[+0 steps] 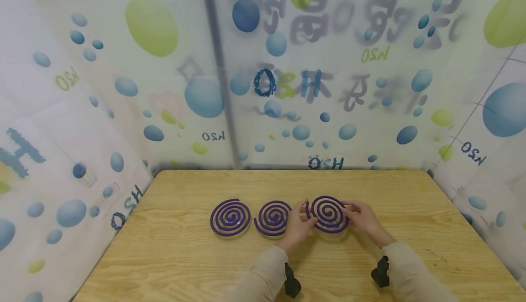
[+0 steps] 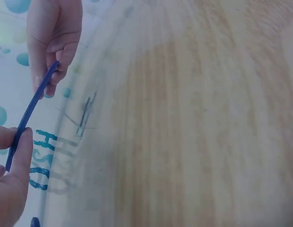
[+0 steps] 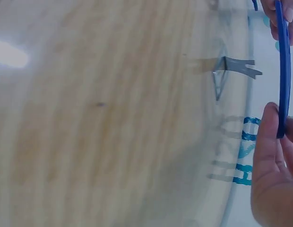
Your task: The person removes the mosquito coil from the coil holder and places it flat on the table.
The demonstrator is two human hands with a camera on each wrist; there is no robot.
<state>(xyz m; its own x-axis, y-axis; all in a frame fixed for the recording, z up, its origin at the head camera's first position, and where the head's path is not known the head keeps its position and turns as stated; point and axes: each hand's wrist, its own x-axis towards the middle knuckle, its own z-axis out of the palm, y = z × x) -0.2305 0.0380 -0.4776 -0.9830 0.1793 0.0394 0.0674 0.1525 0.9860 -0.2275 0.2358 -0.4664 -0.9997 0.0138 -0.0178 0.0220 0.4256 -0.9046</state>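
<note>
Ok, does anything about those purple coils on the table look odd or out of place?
Mostly tidy: three purple coils in a row on the wooden table. The left coil and middle coil lie flat. Only the right coil differs: the left hand and right hand pinch its edges and it appears raised off the wood. No breakage is visible.

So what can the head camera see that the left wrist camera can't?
Only the head view shows all three purple spirals: the left coil, the middle coil, and the bubble-patterned curtain. Only the left wrist view shows the held coil edge-on, lifted off the table. Both show the left hand and right hand pinching that coil.
</note>
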